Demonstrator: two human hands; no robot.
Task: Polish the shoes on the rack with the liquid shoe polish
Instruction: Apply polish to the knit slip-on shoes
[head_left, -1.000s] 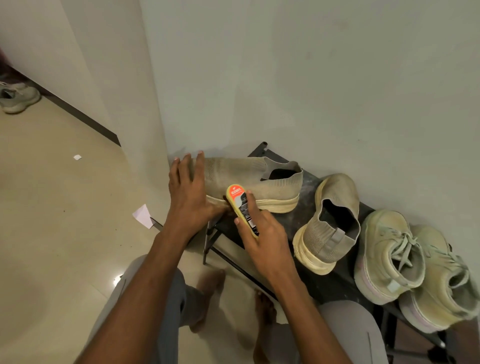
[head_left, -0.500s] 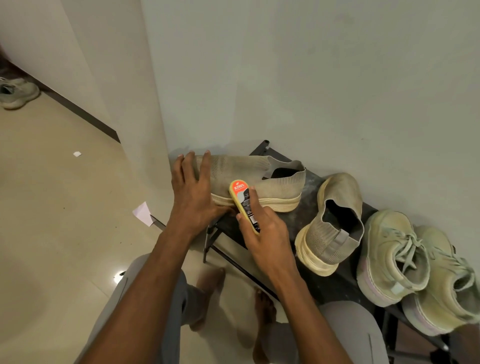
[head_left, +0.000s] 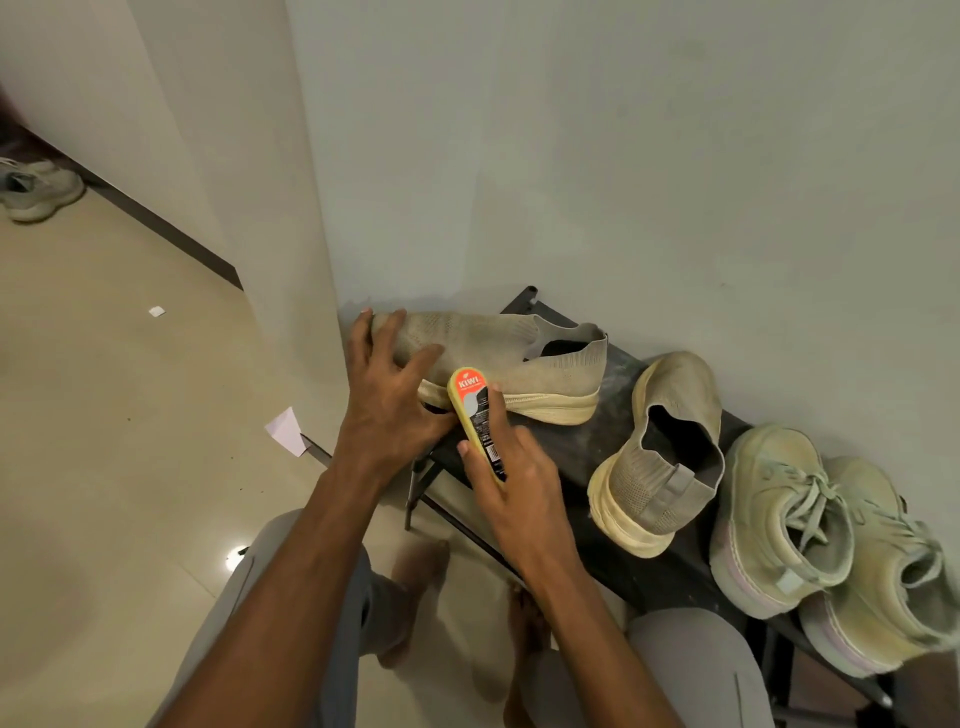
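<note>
The left hand (head_left: 387, 400) covers the toe of the knit shoe (head_left: 511, 358). The right hand (head_left: 511, 480) hides the lower end of the polish bottle (head_left: 475, 415); its small print is unreadable. Right of the knit shoe, the rack (head_left: 670, 577) runs past the frame edge.

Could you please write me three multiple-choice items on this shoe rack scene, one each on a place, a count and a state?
1. Where is the knit slip-on shoe that the left hand rests on?
A. at the rack's left end
B. on the floor
C. at the rack's right end

2. How many shoes are on the rack?
A. two
B. four
C. six

3. What is the right hand doing?
A. hanging idle
B. gripping the polish bottle
C. pulling a lace

Answers:
1 A, it lies leftmost.
2 B, two slip-ons and two laced sneakers.
3 B, the fingers wrap the bottle, whose tip is at the shoe's sole.
</note>
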